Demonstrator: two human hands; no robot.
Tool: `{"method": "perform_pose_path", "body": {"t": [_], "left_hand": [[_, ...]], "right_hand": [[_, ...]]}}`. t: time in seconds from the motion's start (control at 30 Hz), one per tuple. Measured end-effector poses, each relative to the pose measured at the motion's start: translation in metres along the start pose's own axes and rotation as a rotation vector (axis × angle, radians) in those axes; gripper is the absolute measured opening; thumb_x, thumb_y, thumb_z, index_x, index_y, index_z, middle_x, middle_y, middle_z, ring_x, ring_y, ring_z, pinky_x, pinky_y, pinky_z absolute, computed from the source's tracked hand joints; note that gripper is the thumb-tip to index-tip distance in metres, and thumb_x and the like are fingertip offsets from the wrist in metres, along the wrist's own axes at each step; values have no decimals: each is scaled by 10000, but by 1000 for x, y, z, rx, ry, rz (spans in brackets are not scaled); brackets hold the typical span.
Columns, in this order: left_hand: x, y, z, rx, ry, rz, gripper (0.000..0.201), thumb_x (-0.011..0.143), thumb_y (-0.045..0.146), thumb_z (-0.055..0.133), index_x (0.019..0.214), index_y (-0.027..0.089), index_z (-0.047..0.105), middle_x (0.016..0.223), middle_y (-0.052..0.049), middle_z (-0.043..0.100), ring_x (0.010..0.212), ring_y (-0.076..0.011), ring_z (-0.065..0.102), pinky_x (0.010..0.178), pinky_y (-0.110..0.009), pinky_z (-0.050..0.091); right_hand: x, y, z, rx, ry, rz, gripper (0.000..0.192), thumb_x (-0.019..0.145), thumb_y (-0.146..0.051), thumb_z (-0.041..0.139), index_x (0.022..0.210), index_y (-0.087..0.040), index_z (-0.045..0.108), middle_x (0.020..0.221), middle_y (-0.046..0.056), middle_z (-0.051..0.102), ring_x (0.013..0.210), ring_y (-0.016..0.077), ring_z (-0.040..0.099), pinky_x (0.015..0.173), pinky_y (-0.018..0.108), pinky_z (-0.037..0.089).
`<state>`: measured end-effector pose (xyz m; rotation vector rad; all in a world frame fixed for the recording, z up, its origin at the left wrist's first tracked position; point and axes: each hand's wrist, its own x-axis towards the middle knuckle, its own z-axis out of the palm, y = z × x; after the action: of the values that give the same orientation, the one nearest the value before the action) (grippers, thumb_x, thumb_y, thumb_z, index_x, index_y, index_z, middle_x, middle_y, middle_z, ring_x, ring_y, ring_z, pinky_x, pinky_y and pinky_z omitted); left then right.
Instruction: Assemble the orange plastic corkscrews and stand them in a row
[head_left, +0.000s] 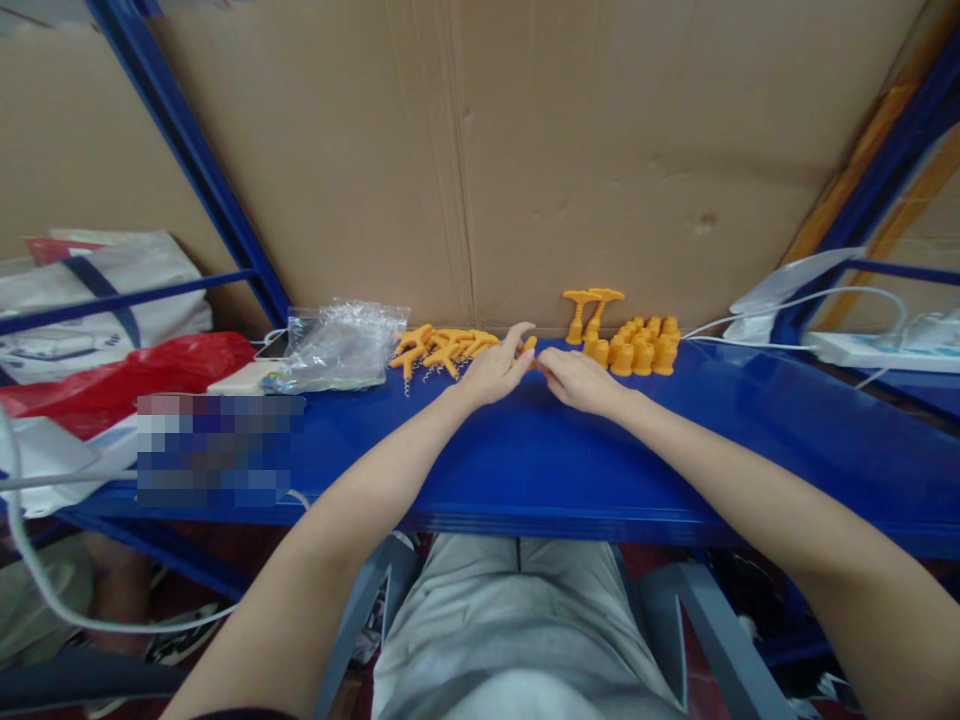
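1. Orange plastic parts lay along the back of the blue worktop point(525, 470), against a cardboard wall point(600, 150).
2. The left hand point(496, 368) rested beside a pile of T-shaped handles point(442, 349), fingers loosely curled around a small orange piece point(529, 346) at its fingertips.
3. The right hand point(576, 381) met it fingertip to fingertip, pinched nearly closed; what it held could not be made out.
4. Just beyond stood a cluster of cup-shaped caps point(640, 350) and two upright assembled pieces point(590, 310).
5. Judging by this, a handle was being joined to a cap; the next move called for aligned, steady pressing.
6. A clear plastic bag point(341, 345) lay to the left.
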<state>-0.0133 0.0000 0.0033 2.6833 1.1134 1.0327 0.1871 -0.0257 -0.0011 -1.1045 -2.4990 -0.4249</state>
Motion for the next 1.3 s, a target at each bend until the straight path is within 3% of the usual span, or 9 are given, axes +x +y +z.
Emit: {"method": "perform_pose_path", "body": {"t": [0.17,0.33,0.53,0.67,0.8,1.0,1.17,1.3], "left_hand": [[3,-6,1,-12,49,-17,449,1054,409,315,1419,183,443,1063,-91,731,965,-231,714,881,-355,536],[4,-12,1,-5,28,-48,405,1059,397,319,1371,198,485,975,-63,744,948,-234,726,874,-353,540],[5,-13,5,54,2,-64,385,1053,399,356,1336,201,525,1055,-83,761,1020,-255,727,918,-387,543],[4,-11,6,55,-18,-60,361,1050,369,363,1312,202,545,1127,-99,764,1078,-258,719,955,-406,540],[4,-11,6,56,-21,-60,334,1046,355,376,1283,212,561,1109,-90,769,1079,-252,720,942,-396,545],[4,-11,6,30,-29,-45,329,1044,369,374,1265,220,566,1007,-69,769,992,-250,737,888,-385,554],[4,-9,5,21,-40,-44,335,1040,363,384,1270,198,563,959,-71,758,945,-253,736,847,-375,548],[4,-8,4,23,-47,-44,318,1039,358,400,1265,209,566,973,-61,760,910,-231,732,835,-354,545]], "right_hand": [[-1,1,-2,-83,5,31,444,913,-66,365,1208,-209,665,1178,148,641,857,242,625,729,355,468],[-1,13,-10,-83,178,122,465,969,-135,373,1308,-225,678,1234,160,630,916,257,636,789,385,499],[13,48,-33,-21,394,332,449,989,-190,384,1334,-197,672,1309,160,651,1192,309,616,968,445,505],[32,82,-47,57,405,454,462,940,-160,474,1359,-171,670,1375,154,652,1265,325,610,1042,475,494],[49,117,-48,170,270,631,409,876,-114,566,1240,-169,744,1218,125,741,1163,302,679,1051,440,512],[48,154,-28,293,345,841,346,812,-64,553,1033,-195,786,1026,67,780,1165,272,687,1058,414,516],[39,170,-14,367,257,1007,266,788,-38,558,882,-163,772,839,59,769,955,244,728,913,364,563],[40,178,-9,339,222,1009,186,802,-80,592,723,-173,733,646,21,706,755,203,701,779,324,578]]}}
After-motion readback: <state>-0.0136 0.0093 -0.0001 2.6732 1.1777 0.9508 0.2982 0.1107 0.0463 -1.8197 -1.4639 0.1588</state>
